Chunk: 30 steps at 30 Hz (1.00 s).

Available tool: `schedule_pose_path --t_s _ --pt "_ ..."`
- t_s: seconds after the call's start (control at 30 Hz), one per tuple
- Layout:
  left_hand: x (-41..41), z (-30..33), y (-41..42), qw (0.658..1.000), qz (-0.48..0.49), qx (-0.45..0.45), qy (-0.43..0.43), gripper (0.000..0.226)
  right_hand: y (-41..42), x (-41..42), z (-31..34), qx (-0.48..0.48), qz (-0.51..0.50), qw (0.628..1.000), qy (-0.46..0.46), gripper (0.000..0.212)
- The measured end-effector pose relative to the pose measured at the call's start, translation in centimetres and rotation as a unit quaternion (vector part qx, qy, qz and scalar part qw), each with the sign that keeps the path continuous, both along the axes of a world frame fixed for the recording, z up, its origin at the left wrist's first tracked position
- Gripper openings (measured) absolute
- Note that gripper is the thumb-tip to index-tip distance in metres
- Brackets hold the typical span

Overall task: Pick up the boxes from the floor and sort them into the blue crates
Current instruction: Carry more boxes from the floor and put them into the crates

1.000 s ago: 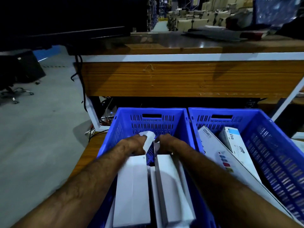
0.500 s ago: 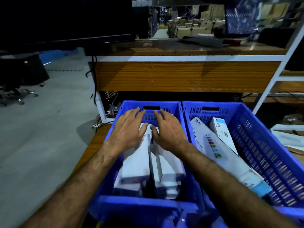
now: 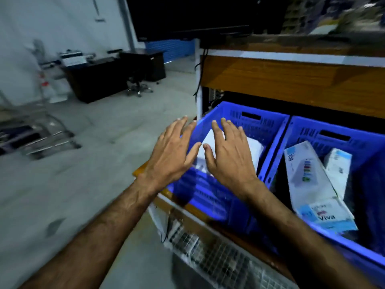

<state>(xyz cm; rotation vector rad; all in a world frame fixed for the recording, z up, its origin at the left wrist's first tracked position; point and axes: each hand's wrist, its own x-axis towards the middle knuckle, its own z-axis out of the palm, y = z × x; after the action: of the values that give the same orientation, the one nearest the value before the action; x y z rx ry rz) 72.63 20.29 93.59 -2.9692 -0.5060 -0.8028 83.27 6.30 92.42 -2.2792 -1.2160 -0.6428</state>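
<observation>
A dim warehouse floor [image 3: 87,163] runs beside a wooden bench [image 3: 291,84] with two blue crates beneath. White boxes [image 3: 253,147] lie in the left crate [image 3: 239,113], printed ones [image 3: 306,174] in the right crate [image 3: 370,184]. Left hand [image 3: 173,155] and right hand [image 3: 229,157] hover flat, fingers released, holding nothing. The cartons look light, stiff and smooth; best gripped across their long edges.

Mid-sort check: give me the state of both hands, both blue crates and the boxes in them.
left hand: open, fingers spread, holding nothing
right hand: open, holding nothing
left crate: holds white boxes
right crate: holds a long Viva box, leaning, and a smaller box
</observation>
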Motion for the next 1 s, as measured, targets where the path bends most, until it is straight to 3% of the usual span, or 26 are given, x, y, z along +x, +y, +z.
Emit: schedule_pose_path --t_s 0.27,0.53,1.0 --pt "-15.3 -2.5 -5.5 0.986 0.161 -0.002 0.032 0.063 -2.2 -10.9 -1.9 0.015 0.17 0.985 0.021 0.06" --pt "-33.2 -7.0 -10.8 0.949 0.31 -0.024 0.058 0.065 -1.7 -26.4 -6.3 -0.063 0.323 0.944 0.012 0.06" --pt "-70.7 -18.7 -22.7 0.837 0.52 -0.147 0.09 0.068 -4.1 -58.4 -16.8 -0.191 0.494 0.848 -0.011 0.062"
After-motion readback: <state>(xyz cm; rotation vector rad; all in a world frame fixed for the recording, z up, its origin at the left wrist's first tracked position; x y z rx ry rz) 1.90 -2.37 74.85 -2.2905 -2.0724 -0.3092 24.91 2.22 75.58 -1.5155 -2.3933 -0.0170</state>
